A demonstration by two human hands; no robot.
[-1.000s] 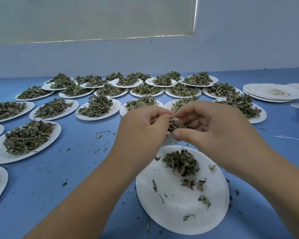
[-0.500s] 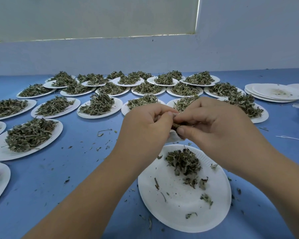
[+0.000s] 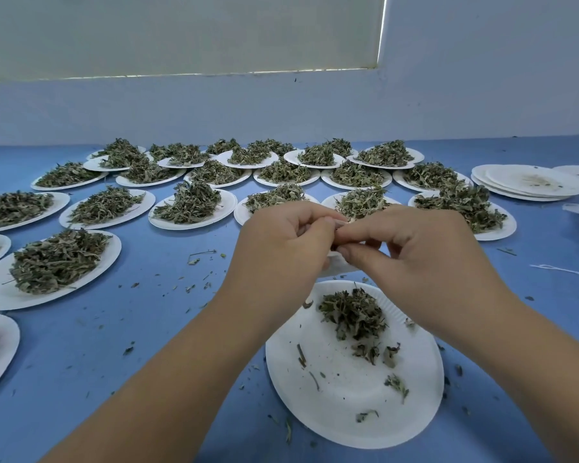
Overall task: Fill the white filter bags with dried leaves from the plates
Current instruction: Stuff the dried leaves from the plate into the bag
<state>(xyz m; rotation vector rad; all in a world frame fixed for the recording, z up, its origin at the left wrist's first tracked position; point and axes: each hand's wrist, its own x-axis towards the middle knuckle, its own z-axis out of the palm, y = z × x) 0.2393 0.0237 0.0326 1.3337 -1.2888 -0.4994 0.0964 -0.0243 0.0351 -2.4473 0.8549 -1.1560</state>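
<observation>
White filter bag held just above near plate, pinched at mouth by left hand and right hand, fingers curled. Filling step judged in hand. Next pinch to be drawn from small leaf pile, mouth held open.

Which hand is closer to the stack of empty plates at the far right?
Right. The right hand sits left of the stack of empty plates and closer to the camera; the left hand is even farther left.
</observation>
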